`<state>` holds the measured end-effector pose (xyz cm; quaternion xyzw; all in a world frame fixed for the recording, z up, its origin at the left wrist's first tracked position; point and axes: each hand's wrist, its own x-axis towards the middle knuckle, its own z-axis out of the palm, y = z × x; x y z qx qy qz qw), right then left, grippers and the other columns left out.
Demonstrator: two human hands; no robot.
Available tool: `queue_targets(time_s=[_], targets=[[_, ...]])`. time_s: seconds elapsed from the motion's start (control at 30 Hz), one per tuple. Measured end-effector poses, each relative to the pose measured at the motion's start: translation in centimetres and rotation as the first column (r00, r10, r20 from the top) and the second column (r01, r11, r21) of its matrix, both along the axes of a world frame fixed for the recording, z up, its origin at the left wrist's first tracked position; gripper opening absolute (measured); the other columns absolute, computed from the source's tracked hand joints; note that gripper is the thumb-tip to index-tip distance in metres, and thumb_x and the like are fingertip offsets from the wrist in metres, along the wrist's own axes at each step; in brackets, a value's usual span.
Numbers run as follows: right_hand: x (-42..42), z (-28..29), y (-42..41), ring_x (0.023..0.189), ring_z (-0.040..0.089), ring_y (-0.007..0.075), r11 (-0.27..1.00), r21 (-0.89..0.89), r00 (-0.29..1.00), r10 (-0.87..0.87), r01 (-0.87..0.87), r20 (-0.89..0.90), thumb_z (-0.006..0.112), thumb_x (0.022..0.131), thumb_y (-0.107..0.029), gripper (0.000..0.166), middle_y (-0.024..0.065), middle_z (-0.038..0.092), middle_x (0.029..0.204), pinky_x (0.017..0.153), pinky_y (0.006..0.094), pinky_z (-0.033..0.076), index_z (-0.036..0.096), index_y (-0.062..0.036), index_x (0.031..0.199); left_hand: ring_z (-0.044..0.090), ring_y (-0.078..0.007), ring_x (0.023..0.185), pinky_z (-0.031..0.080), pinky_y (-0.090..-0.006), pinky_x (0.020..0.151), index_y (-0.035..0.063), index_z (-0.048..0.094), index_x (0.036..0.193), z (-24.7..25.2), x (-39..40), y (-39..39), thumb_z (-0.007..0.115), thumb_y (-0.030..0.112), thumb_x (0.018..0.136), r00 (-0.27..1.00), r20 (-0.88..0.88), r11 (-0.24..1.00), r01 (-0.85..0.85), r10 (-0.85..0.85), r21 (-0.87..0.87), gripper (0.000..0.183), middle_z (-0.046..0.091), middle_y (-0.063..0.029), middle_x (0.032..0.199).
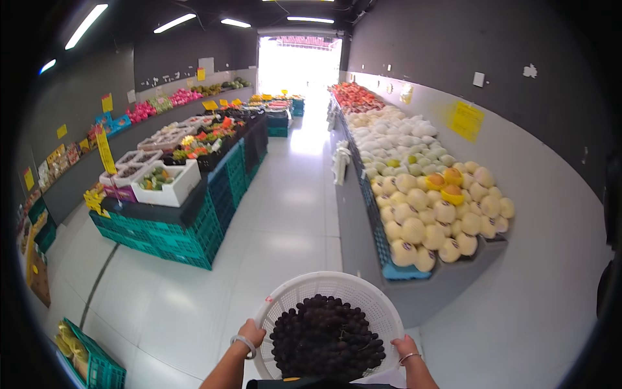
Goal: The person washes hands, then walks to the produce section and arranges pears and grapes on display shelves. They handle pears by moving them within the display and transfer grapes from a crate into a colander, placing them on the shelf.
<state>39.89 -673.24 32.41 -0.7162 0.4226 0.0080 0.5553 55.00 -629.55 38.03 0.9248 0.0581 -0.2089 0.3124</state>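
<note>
A round white plastic colander basket (pixel 326 278) with dark purple grapes (pixel 323 335) heaped in it is held low in front of my body. My left hand (pixel 253 334) grips its left rim; a pale bangle circles that wrist. On the right side, my right hand (pixel 405 347) holds the rim with the thumb over the edge, and a thin bracelet is on that wrist. The fingers of both hands are partly hidden behind the basket wall.
An aisle floor (pixel 286 204) runs toward a bright doorway (pixel 300 63). Along its right side stands a sloped shelf with pale melons (pixel 415 228). Stacked green crates (pixel 180 243) with fruit boxes border its left. A green crate (pixel 104 364) sits on the floor at lower left.
</note>
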Motion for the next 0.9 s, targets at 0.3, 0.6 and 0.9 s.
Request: queue_targets(time_s=[0.3, 0.6, 0.9], targets=[[30.9, 1.1, 1.4, 0.087, 0.059, 0.0279, 0.971, 0.024, 0.967, 0.236, -0.24, 0.1, 0.063, 0.072, -0.015, 0.035, 0.0171, 0.06, 0.096, 0.073, 0.0394, 0.047, 0.053, 0.0031, 0.101, 0.058, -0.0373, 0.093, 0.045, -0.0399, 0.082, -0.0061, 0.051, 0.102, -4.5, 19.7, 3.4, 0.062, 0.024, 0.071, 0.958, 0.07, 0.959, -0.271, 0.277, -0.084, 0.045, 0.059, -0.0258, 0.098], [64.1, 2.3, -2.0, 0.086, 0.058, 0.0256, 0.886, -0.117, 0.883, 0.459, -0.448, 0.094, 0.063, 0.071, -0.014, 0.034, 0.0149, 0.06, 0.091, 0.074, 0.0373, 0.045, 0.053, 0.0026, 0.099, 0.056, -0.0409, 0.092, 0.045, -0.0427, 0.079, -0.0057, 0.049, 0.1, -5.7, 41.5, 0.3, 0.062, 0.022, 0.071, 0.866, 0.163, 0.877, -0.445, 0.474, -0.183, 0.043, 0.058, -0.0275, 0.095], [93.9, -3.2, -2.6, 0.082, 0.058, 0.0253, 0.881, -0.13, 0.88, 0.468, -0.455, 0.088, 0.058, 0.074, -0.008, 0.031, 0.0132, 0.059, 0.092, 0.071, 0.0398, 0.047, 0.05, -0.0002, 0.102, 0.057, -0.0397, 0.094, 0.044, -0.0412, 0.083, -0.0056, 0.049, 0.102, -6.2, 72.2, 0.5, 0.06, 0.021, 0.072, 0.879, 0.138, 0.888, -0.439, 0.456, -0.135, 0.041, 0.057, -0.0282, 0.1]])
